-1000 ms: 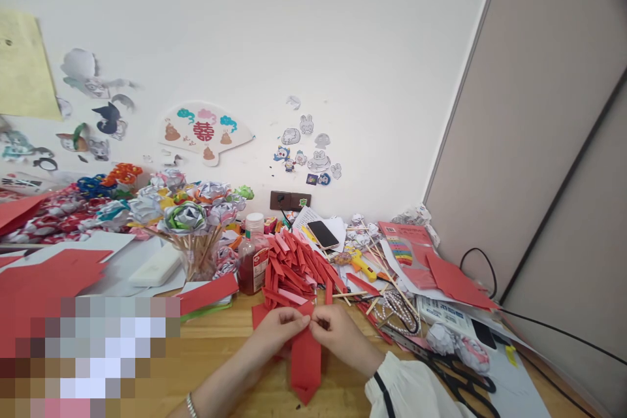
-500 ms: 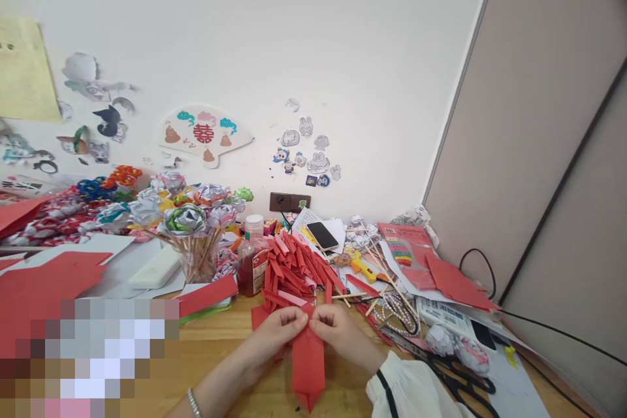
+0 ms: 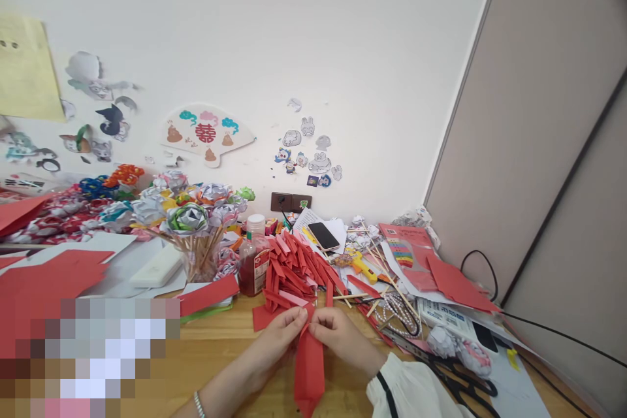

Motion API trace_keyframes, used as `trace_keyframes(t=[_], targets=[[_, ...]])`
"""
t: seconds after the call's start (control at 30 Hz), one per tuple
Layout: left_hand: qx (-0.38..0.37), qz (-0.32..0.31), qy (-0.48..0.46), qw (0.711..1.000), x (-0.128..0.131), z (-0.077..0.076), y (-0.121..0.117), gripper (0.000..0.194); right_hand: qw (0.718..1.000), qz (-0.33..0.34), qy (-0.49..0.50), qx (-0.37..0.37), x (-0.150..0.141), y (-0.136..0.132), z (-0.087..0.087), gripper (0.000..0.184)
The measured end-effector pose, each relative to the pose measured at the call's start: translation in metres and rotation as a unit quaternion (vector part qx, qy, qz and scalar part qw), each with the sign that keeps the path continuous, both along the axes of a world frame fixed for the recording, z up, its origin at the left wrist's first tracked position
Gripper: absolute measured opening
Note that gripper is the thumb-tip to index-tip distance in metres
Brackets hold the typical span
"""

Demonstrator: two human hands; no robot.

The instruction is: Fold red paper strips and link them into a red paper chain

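A folded strip of red paper (image 3: 309, 366) hangs between my hands over the wooden table, its pointed lower end toward me. My left hand (image 3: 289, 330) pinches its upper left edge. On the other edge, the thumb and bent fingers of my right hand (image 3: 336, 333) grip the same paper, close to the left fingertips. Just beyond my hands lies a heap of folded red paper strips (image 3: 298, 264), with a few pink ones among them. The spot where the fingertips meet the paper is partly hidden.
Left of the heap stand a bottle of red liquid (image 3: 253, 264) and a cup of paper flowers on sticks (image 3: 196, 255). To the right lie a phone (image 3: 323, 236), a yellow glue gun (image 3: 363, 266), a bead string (image 3: 399, 313) and black-handled scissors (image 3: 463, 382). Red sheets (image 3: 49, 281) cover the left side.
The red paper has turned slightly and narrowed in view, its lower end shifting a little down. Both hands keep their pinch, with only small finger movement.
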State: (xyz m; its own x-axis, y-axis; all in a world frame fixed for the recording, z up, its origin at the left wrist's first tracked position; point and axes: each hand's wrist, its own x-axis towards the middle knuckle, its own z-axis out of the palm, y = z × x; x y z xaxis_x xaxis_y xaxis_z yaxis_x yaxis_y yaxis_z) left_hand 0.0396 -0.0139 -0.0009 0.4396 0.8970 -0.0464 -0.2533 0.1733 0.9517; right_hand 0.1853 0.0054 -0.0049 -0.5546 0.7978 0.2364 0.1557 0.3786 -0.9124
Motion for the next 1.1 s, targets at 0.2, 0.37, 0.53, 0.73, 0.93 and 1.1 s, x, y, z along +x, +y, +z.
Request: trace_keyframes(t=[0.2,0.37,0.53,0.73,0.93,1.1], targets=[[-0.025,-0.003,0.026,0.999,-0.002,-0.004,0.003,0.035,1.0,-0.006,0.012,-0.012,-0.001,0.002,-0.002,0.023],[-0.033,0.013,0.058,0.998,-0.004,0.001,0.005,0.031,1.0,-0.007,-0.001,-0.008,0.001,0.0,0.002,0.022],[-0.025,0.039,0.124,0.991,-0.007,0.0,0.008,0.033,0.999,-0.011,-0.03,0.02,0.001,0.001,-0.001,0.021],[-0.001,0.04,0.189,0.981,-0.009,-0.001,0.009,0.042,0.989,-0.06,-0.09,0.098,-0.001,0.006,-0.011,0.022],[0.009,0.054,0.221,0.974,-0.01,-0.002,0.009,0.046,0.981,-0.055,-0.121,0.14,-0.003,0.003,-0.01,0.019],[0.02,0.052,0.207,0.977,-0.009,-0.002,0.009,0.044,0.986,-0.06,-0.097,0.125,-0.002,0.005,-0.01,0.023]])
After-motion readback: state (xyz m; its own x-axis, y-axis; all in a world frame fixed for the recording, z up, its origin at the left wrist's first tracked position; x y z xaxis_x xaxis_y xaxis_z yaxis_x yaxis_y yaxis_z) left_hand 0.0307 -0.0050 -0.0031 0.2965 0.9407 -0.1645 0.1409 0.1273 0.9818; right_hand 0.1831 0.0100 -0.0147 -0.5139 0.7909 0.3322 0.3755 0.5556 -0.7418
